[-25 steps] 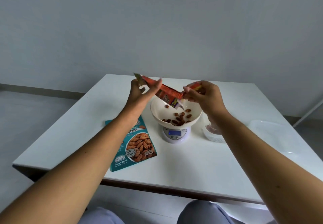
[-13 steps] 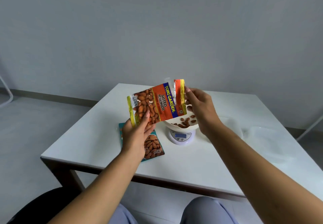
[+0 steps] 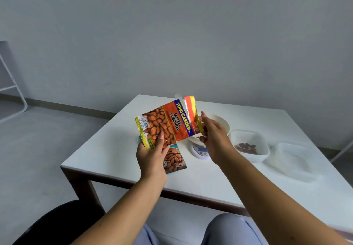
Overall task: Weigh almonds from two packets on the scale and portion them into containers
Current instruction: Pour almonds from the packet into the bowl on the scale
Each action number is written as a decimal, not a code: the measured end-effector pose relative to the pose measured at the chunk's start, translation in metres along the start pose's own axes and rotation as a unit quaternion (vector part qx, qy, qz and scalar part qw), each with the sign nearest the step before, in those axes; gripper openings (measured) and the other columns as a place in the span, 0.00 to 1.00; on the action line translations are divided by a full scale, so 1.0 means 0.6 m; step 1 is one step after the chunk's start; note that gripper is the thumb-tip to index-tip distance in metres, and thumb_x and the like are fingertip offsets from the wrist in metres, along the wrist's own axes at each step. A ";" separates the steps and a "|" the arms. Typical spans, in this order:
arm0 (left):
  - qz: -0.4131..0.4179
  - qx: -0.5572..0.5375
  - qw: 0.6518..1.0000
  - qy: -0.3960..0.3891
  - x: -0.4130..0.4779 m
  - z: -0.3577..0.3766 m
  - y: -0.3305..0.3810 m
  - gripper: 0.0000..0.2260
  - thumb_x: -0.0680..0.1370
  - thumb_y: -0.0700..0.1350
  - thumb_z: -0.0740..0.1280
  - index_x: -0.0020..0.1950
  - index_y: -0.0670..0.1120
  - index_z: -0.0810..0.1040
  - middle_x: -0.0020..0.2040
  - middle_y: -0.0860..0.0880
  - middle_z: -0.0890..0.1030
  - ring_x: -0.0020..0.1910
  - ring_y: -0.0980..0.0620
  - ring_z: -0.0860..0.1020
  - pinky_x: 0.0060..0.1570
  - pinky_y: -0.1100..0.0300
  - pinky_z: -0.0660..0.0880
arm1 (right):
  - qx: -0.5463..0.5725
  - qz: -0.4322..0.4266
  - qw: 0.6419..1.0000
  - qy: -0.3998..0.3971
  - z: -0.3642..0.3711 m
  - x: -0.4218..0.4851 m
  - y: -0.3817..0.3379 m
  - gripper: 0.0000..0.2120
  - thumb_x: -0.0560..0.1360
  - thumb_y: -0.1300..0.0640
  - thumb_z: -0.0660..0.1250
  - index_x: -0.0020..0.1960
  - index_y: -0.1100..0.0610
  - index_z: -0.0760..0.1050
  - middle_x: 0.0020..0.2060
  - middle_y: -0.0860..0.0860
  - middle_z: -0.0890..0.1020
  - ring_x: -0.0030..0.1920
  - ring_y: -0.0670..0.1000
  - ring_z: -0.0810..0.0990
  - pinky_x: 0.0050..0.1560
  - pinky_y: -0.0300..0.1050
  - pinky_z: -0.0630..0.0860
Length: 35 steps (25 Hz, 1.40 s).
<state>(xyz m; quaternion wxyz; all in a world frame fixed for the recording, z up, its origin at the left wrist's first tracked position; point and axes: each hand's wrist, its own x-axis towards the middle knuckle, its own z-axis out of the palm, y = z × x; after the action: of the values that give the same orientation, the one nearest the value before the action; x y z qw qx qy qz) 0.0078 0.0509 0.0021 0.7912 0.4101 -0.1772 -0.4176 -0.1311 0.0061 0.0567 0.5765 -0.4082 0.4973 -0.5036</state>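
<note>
Above table's [image 3: 118,155] near-left edge, both hands clamped on almond packet [image 3: 166,123] (left hand [image 3: 151,159] low, right hand [image 3: 214,139] top)

A plain grey wall [image 3: 191,34] stands behind the white table [image 3: 114,149]; the floor [image 3: 38,139] is grey.

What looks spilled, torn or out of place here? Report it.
Nothing is spilled. The orange packet, held by the left hand and right hand, has its top torn open. The teal packet lies flat on the table.
</note>
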 end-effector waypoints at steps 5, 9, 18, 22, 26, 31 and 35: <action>0.003 0.009 1.000 0.020 -0.009 0.002 -0.010 0.19 0.76 0.45 0.70 0.62 0.40 0.69 0.61 0.43 0.78 0.58 0.46 0.80 0.41 0.62 0.81 | 0.092 0.025 0.994 -0.057 0.027 -0.018 0.014 0.19 0.75 0.42 0.64 0.55 0.57 0.73 0.50 0.53 0.79 0.51 0.51 0.75 0.48 0.45 0.71; -0.001 -0.010 1.000 -0.003 -0.021 0.015 -0.012 0.20 0.77 0.44 0.69 0.65 0.42 0.68 0.62 0.44 0.78 0.59 0.47 0.80 0.46 0.61 0.82 | 0.091 -0.091 0.992 -0.001 0.042 -0.022 0.022 0.16 0.75 0.51 0.67 0.57 0.59 0.74 0.52 0.56 0.83 0.54 0.53 0.82 0.51 0.46 0.78; -0.035 0.152 0.971 -0.183 0.039 -0.051 0.067 0.14 0.70 0.49 0.74 0.51 0.45 0.78 0.52 0.42 0.84 0.47 0.48 0.84 0.45 0.55 0.80 | -0.025 -0.128 0.988 -0.077 -0.015 -0.004 0.000 0.09 0.75 0.59 0.68 0.52 0.61 0.77 0.45 0.55 0.85 0.40 0.47 0.85 0.36 0.36 0.80; 0.030 0.312 0.914 -0.258 0.030 -0.031 0.073 0.10 0.73 0.46 0.72 0.50 0.41 0.82 0.45 0.45 0.86 0.46 0.48 0.85 0.49 0.54 0.81 | -0.038 -0.127 0.986 -0.100 -0.005 -0.008 0.017 0.13 0.74 0.57 0.69 0.56 0.62 0.79 0.48 0.56 0.86 0.47 0.53 0.85 0.45 0.44 0.83; 0.030 0.324 0.912 -0.248 0.018 -0.032 0.058 0.08 0.73 0.45 0.72 0.48 0.42 0.83 0.44 0.47 0.87 0.46 0.51 0.85 0.46 0.58 0.81 | -0.062 -0.127 0.987 -0.071 -0.002 -0.009 0.028 0.13 0.74 0.52 0.68 0.54 0.58 0.80 0.47 0.54 0.86 0.47 0.54 0.86 0.48 0.49 0.82; 0.021 0.299 0.931 -0.208 0.013 -0.030 0.053 0.08 0.74 0.46 0.71 0.46 0.41 0.82 0.43 0.44 0.86 0.45 0.46 0.85 0.48 0.51 0.81 | -0.117 -0.135 0.982 -0.066 -0.005 -0.012 0.033 0.13 0.74 0.51 0.68 0.53 0.57 0.80 0.46 0.52 0.86 0.46 0.52 0.85 0.44 0.44 0.82; 0.033 0.265 0.947 -0.179 0.022 -0.029 0.054 0.08 0.74 0.45 0.71 0.44 0.41 0.81 0.42 0.42 0.86 0.44 0.43 0.85 0.46 0.48 0.81 | -0.159 -0.155 0.974 -0.054 -0.004 -0.013 0.039 0.13 0.74 0.50 0.68 0.52 0.59 0.79 0.46 0.54 0.85 0.45 0.52 0.85 0.45 0.46 0.83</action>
<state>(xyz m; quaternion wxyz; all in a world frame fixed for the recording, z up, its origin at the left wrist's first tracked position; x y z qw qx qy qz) 0.0428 0.0592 0.0166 0.6225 0.5172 -0.4336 -0.3961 -0.1293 0.0176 0.0346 0.4452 -0.5934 0.4698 -0.4785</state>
